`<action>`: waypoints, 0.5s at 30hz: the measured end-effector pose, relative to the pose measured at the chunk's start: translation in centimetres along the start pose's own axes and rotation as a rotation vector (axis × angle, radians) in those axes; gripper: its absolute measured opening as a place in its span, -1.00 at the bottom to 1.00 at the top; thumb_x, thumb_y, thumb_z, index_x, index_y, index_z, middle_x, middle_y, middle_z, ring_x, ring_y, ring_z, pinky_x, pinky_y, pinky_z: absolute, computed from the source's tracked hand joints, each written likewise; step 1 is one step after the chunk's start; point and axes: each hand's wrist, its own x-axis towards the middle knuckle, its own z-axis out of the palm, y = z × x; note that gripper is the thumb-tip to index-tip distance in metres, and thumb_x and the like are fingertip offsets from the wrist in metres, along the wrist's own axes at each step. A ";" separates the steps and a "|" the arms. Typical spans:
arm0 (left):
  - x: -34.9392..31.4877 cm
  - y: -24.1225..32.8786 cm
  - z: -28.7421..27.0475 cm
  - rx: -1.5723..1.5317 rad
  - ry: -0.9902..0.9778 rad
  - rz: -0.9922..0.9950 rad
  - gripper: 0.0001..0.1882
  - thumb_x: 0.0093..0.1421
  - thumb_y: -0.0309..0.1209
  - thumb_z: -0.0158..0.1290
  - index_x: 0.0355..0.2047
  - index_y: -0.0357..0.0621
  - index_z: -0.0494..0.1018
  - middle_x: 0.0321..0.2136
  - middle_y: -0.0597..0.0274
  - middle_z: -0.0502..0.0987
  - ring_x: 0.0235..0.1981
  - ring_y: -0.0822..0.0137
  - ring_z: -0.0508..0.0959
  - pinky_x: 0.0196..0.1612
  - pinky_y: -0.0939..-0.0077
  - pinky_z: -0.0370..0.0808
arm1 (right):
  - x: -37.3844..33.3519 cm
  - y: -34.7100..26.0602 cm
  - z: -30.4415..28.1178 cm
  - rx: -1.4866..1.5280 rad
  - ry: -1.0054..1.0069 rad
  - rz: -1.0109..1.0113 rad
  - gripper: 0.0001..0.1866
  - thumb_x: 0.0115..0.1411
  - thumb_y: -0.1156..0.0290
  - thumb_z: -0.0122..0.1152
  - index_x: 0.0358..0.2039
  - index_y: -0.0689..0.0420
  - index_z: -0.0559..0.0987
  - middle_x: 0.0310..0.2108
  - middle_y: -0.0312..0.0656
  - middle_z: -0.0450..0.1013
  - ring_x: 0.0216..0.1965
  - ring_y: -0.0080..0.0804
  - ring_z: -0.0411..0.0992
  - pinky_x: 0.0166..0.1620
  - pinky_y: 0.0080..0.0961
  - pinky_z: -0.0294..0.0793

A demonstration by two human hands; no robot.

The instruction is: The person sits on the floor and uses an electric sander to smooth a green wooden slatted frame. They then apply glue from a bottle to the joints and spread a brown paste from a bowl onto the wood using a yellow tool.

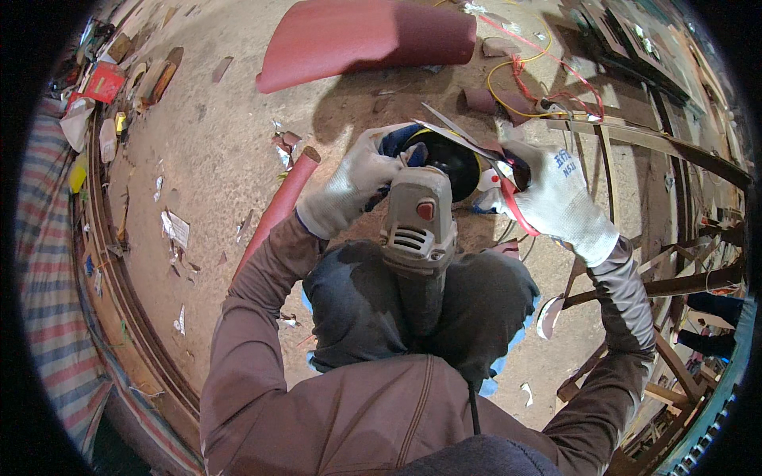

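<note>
Between your thighs, the angle grinder (418,222) stands head up with its black round pad (459,166) facing forward, and the scissors (480,148) reach over that pad's far edge, blades parted. Your left hand (353,178) is clasped around the pad's left rim, while your right hand (556,190) is curled around the red scissor handles; exactly how the fingers sit in the loops cannot be told. The likeliest mishap is a cut glove: both blade tips point toward your left fingers, so a slip along the rim could carry steel into the knit. Only your legs and that left grip seem to steady the tool, so if your knees loosen, the head could roll and throw the blades off line. Whether the grinder has power cannot be seen; if it does, a knocked switch could spin the pad against your hand. As for materials, the pad looks smooth and slightly glossy, the grinder's casing is pale, scuffed and dusty, with slotted vents and a red button, and your gloves are white ribbed knit with dark blue coated fingers. Ahead, a broad rust-red sheet (365,44) curls stiffly over gritty concrete (198,143); a tight, slim red roll (279,202) lies left of your knee, among torn paper scraps (175,230).
</note>
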 end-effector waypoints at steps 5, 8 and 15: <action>0.7 0.1 -0.2 0.169 -0.015 0.039 -0.56 0.31 -0.40 0.24 0.14 -0.34 0.47 -0.01 0.22 0.62 -0.01 0.46 0.56 0.13 0.46 0.51 | -0.6 1.2 1.0 0.042 0.031 -0.071 -0.55 0.15 0.23 0.38 0.03 0.17 0.64 -0.45 0.03 0.58 -0.41 0.01 0.60 -0.31 -0.24 0.56; 0.9 0.1 -0.4 0.237 -0.003 -0.052 -0.54 0.32 -0.38 0.24 0.16 -0.33 0.47 -0.01 0.20 0.62 -0.02 0.43 0.57 0.15 0.44 0.50 | -0.7 1.7 1.5 0.060 -0.024 -0.042 -0.56 0.18 0.22 0.37 0.02 0.15 0.64 -0.42 0.01 0.60 -0.39 -0.02 0.61 -0.28 -0.25 0.56; 1.2 -1.8 -1.2 0.150 0.018 -0.039 -0.61 0.34 -0.35 0.21 0.10 -0.27 0.47 -0.06 0.26 0.60 -0.06 0.50 0.54 0.06 0.52 0.51 | 0.4 3.4 1.8 0.057 0.090 0.274 -0.56 0.22 0.18 0.28 0.03 0.16 0.51 -0.30 0.08 0.61 -0.27 0.04 0.63 -0.26 -0.14 0.61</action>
